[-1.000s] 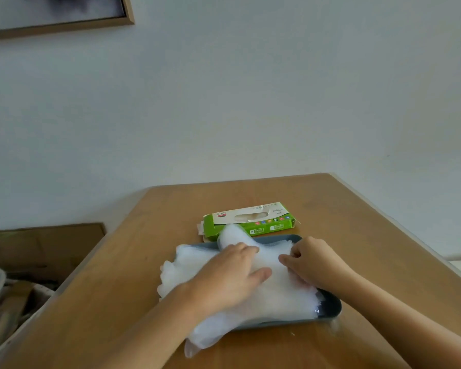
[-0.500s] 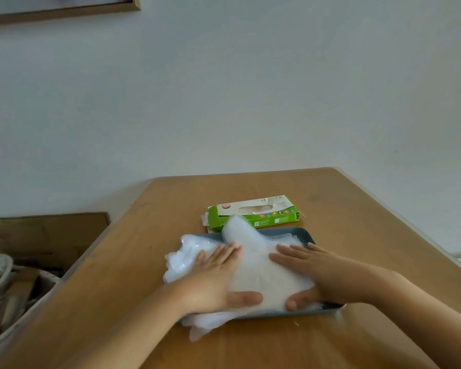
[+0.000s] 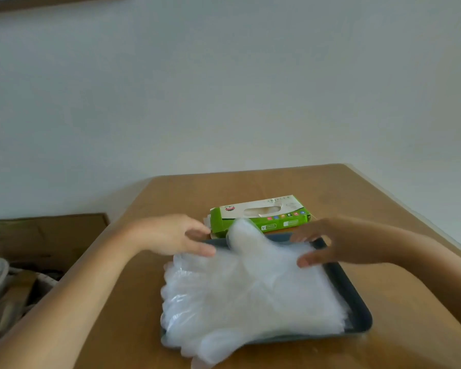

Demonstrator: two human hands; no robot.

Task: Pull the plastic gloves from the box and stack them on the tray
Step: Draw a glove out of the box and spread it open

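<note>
Both hands are empty here. The left hand hovers with its fingers loose and apart, fingertips just beside the left end of the box and holding nothing. The right hand hangs over the far right corner of the tray, fingers relaxed and slightly bent. Its thumb is low over the gloves, though blur makes it hard to say whether it touches them.

The gloves lie in a flat, cloudy stack that fills the tray. Their thumb part pokes over the far rim toward the box, and their finger ends spill past the tray's left edge and near left corner onto the desk.

The green box sits just behind the tray, toward the far edge of the desk, with its window slot facing up. Off the desk's left edge there is a cardboard carton.

This looks like the gap between pulls, with one glove laid and the next to be fetched. The next move likely means one hand steadying the light box while the other pinches a single thin sheet at the slot and draws it out without dragging others along.
</note>
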